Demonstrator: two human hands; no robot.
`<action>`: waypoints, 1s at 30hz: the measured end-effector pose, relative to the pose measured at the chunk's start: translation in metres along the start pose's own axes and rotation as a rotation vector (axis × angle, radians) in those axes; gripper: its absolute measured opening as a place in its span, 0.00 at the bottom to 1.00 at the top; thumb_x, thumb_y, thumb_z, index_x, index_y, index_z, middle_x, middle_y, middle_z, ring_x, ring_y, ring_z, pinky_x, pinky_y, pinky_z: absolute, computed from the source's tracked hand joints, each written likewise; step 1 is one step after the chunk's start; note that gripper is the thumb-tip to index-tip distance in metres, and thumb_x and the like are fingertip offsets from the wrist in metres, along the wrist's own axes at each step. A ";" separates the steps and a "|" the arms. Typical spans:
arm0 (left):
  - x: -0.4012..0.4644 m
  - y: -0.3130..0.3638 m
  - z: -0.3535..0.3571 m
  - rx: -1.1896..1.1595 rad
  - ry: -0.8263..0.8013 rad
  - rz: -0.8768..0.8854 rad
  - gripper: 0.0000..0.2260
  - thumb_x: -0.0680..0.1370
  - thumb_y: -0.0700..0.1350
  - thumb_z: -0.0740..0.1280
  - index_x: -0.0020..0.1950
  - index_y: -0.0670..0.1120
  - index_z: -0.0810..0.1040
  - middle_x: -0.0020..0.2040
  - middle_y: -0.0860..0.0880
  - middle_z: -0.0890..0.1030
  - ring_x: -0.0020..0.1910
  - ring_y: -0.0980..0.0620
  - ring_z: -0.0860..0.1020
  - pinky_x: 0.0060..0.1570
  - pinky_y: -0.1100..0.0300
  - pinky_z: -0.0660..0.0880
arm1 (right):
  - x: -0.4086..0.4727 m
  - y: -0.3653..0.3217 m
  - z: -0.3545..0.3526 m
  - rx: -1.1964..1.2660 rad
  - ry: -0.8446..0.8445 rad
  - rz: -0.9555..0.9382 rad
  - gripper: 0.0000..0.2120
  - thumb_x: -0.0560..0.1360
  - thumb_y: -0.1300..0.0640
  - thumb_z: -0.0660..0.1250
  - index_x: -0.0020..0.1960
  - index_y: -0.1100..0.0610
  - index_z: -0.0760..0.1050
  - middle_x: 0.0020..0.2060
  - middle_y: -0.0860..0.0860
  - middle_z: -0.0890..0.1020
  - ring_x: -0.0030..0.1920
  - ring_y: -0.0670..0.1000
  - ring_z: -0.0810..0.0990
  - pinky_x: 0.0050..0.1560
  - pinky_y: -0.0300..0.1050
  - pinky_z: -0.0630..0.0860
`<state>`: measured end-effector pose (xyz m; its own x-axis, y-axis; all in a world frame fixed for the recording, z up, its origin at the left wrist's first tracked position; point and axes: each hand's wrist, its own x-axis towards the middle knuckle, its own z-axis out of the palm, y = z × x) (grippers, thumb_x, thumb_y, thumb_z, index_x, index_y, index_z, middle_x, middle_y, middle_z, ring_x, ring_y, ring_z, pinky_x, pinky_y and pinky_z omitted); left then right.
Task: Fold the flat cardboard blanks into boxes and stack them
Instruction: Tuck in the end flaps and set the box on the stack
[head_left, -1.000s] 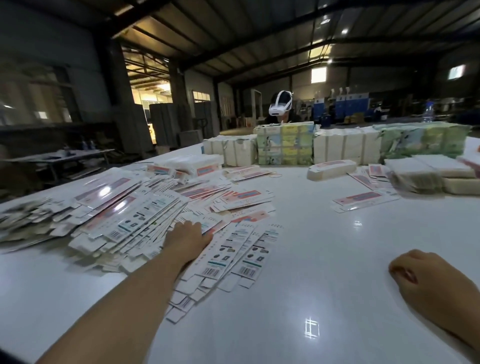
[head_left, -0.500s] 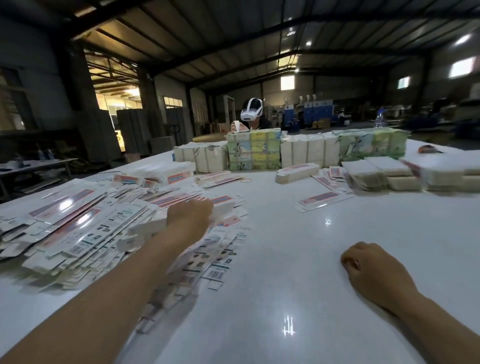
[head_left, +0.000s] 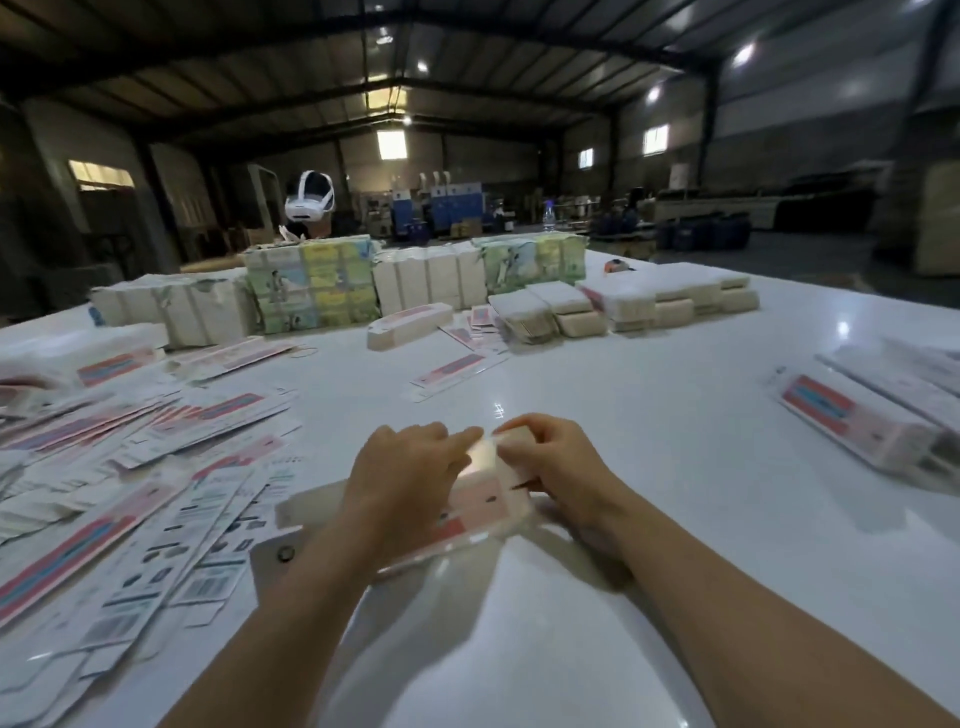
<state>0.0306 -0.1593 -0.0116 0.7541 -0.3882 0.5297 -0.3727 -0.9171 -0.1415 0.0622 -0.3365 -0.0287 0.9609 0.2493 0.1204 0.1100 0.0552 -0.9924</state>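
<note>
The cardboard blank sits at lower centre, lifted off the bench; left hand and right hand each pinch its far end, likely to fold it open.

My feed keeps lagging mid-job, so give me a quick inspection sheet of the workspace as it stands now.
Surface: glossy white table, reflecting the ceiling lights.
Job's things: one pink-and-white printed cardboard blank held in front of the person; loose heap of flat printed blanks on the left; long folded pink-and-white boxes on the right.
Clutter: bundled packs of white and green printed cartons along the far edge.
Grippers: left hand and right hand both pinch the blank's flap.
Cables: nothing seen.
Surroundings: dim warehouse; a person wearing a white headset behind the packs.
</note>
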 end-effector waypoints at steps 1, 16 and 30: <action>-0.002 0.002 0.002 0.047 -0.018 -0.015 0.24 0.77 0.59 0.59 0.70 0.51 0.70 0.56 0.47 0.79 0.52 0.43 0.77 0.50 0.51 0.70 | 0.001 0.001 0.000 0.016 0.020 0.013 0.07 0.70 0.63 0.67 0.43 0.53 0.82 0.36 0.53 0.81 0.36 0.50 0.79 0.36 0.47 0.76; -0.008 0.007 0.005 -0.159 -0.013 -0.200 0.34 0.72 0.63 0.67 0.72 0.49 0.64 0.64 0.52 0.73 0.60 0.51 0.70 0.53 0.57 0.68 | 0.006 0.000 -0.012 0.384 -0.076 0.163 0.18 0.72 0.76 0.57 0.51 0.61 0.79 0.43 0.58 0.84 0.41 0.55 0.84 0.35 0.44 0.80; -0.008 0.006 -0.008 -0.225 0.003 -0.345 0.24 0.76 0.61 0.62 0.66 0.50 0.67 0.58 0.50 0.72 0.53 0.48 0.73 0.43 0.56 0.68 | -0.008 -0.003 0.004 -0.293 0.542 -0.424 0.06 0.74 0.62 0.69 0.48 0.53 0.76 0.47 0.50 0.76 0.46 0.50 0.76 0.47 0.42 0.76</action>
<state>0.0178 -0.1612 -0.0106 0.8541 -0.0611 0.5165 -0.2076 -0.9506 0.2308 0.0531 -0.3348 -0.0263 0.8031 -0.2515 0.5402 0.4895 -0.2384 -0.8388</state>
